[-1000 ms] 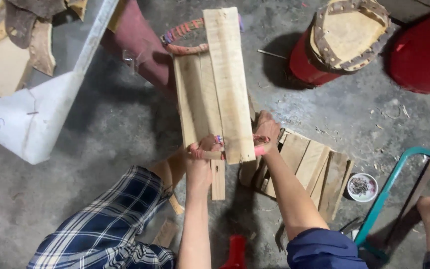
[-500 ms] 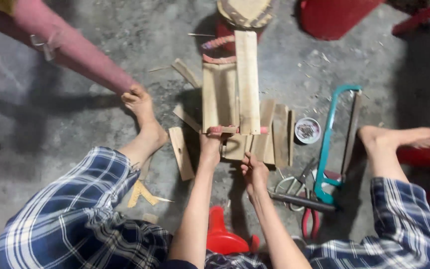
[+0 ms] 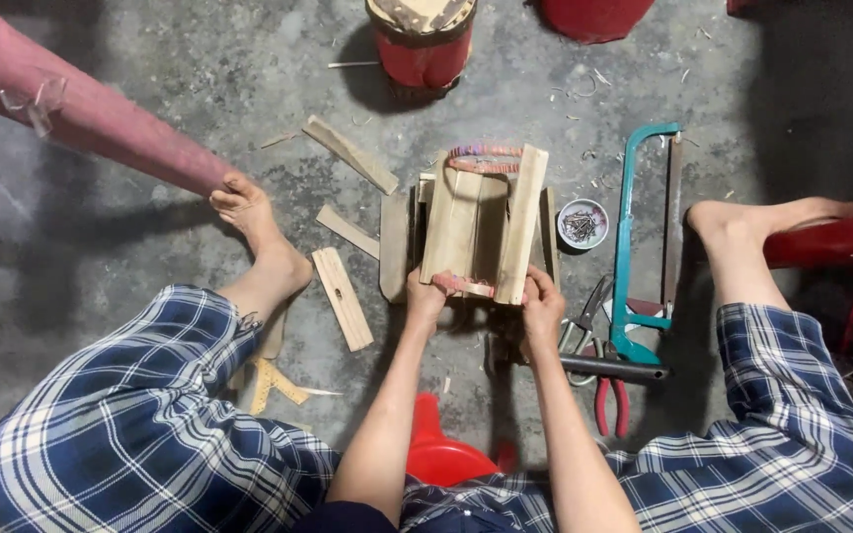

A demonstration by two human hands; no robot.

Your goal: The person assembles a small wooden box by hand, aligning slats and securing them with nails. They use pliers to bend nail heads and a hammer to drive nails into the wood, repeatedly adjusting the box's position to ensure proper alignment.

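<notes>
A small frame of pale wooden slats, bound with a band at its far end and a pink strip at its near end, is held over the concrete floor. My left hand grips its near left corner. My right hand grips its near right corner. Under it lie more slats flat on the floor. My bare feet rest to either side, with blue plaid trouser legs below.
Loose wood strips lie left. A teal hacksaw, a small dish of nails, pliers, scissors and a hammer lie right. A red stool stands ahead, a red plastic seat beneath me, a pink leg at left.
The view has swung and steadied. The slat frame has come lower and nearer to me, and my right hand has moved up onto its near right corner.
</notes>
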